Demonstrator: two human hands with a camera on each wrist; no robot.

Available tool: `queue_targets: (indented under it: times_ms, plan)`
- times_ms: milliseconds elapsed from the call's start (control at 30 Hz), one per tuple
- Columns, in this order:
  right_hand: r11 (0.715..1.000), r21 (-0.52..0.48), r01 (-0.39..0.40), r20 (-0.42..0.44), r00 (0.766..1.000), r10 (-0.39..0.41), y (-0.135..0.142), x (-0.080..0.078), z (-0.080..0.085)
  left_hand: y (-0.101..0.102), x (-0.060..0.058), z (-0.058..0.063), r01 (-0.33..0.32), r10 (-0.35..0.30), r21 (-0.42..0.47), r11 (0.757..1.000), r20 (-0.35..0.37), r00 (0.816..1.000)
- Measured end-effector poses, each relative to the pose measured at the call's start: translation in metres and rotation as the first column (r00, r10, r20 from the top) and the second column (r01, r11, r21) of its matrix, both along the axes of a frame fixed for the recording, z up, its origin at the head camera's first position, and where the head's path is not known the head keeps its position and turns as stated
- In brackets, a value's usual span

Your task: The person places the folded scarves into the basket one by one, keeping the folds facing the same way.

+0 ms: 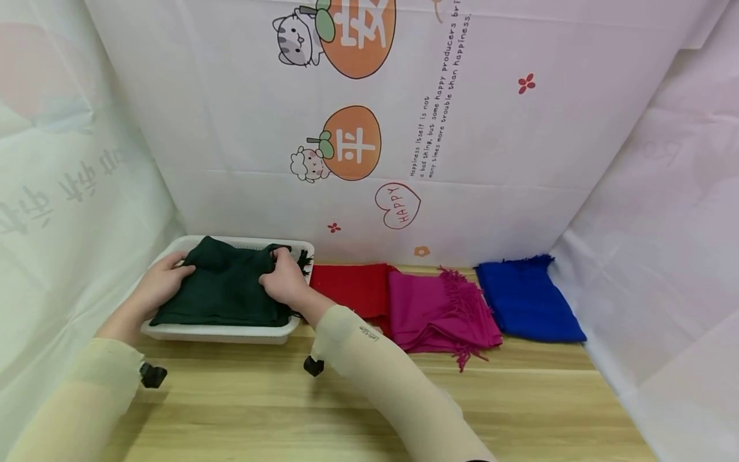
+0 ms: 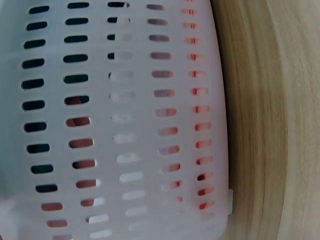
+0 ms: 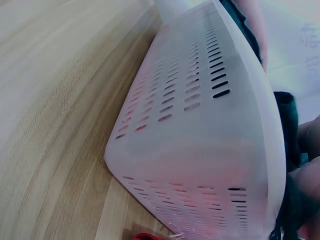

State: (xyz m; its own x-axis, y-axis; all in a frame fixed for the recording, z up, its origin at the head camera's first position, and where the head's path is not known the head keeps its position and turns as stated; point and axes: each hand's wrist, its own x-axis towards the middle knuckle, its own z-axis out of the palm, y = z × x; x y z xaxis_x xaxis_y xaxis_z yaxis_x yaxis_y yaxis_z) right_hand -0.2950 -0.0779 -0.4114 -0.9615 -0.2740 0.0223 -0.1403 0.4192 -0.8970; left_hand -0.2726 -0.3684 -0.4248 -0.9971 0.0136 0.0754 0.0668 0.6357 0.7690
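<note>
A folded dark green scarf (image 1: 228,285) with dark tassels lies in the top of a white plastic basket (image 1: 213,332). At its left side my left hand (image 1: 158,282) grips the cloth, thumb on top and the other fingers partly hidden. My right hand (image 1: 285,279) pinches the scarf near its right edge, beside the tassels. In the right wrist view, the same right hand (image 3: 309,175) shows only partly, against the green cloth at the basket rim. The left wrist view shows the slotted basket wall (image 2: 120,125), with dark green and reddish colour through the slots.
Right of the basket lie a folded red scarf (image 1: 352,289), a magenta scarf (image 1: 424,311) with fringe overlapping it, and a blue scarf (image 1: 528,301) at the far right. All rest on a wooden table (image 1: 260,398) against a printed white cloth wall (image 1: 473,212).
</note>
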Motion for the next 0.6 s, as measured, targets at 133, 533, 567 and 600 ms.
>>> queue_targets:
  times_ms: [133,533,567,600]
  plan:
    - [1.000,0.002,-0.008,0.008,1.000,0.008,-0.004,0.000,0.000,-0.005,0.000,0.001,-0.001,0.001,-0.009,1.000,0.003,1.000]
    - [1.000,0.026,-0.018,0.026,1.000,0.017,-0.010,0.001,-0.005,-0.013,-0.004,-0.002,0.022,-0.021,-0.018,1.000,0.022,1.000]
    - [0.999,0.028,-0.018,0.025,1.000,0.017,-0.011,0.001,-0.005,-0.013,-0.004,-0.003,0.023,-0.022,-0.021,1.000,0.018,1.000]
    - [0.999,0.030,-0.018,0.024,1.000,0.017,-0.012,0.001,-0.006,-0.014,-0.004,-0.003,0.024,-0.024,-0.021,0.999,0.015,1.000]
